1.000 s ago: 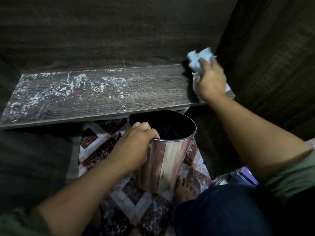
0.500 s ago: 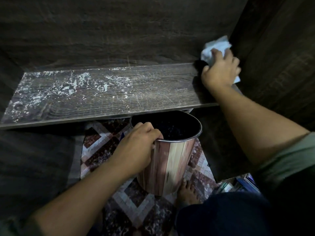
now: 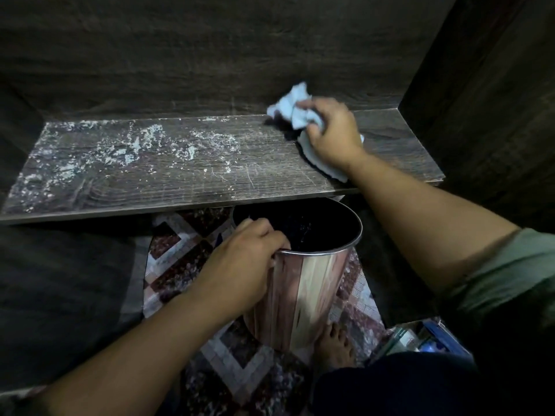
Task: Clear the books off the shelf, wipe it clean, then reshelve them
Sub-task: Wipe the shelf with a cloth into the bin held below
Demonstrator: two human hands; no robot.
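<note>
Right hand (image 3: 333,133) presses cloth (image 3: 289,108) on shelf (image 3: 180,181); left hand (image 3: 240,265) grips bin (image 3: 306,295)

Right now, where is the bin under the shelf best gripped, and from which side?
Grip its metal rim from above on the near-left side, where the left hand hooks its fingers over the edge. The bin is open-topped and smooth-walled, no handle showing, and the shelf overhangs its far side.

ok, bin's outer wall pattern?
Vertical wood-plank print, pinkish-brown and cream, on the bin; head view.
</note>
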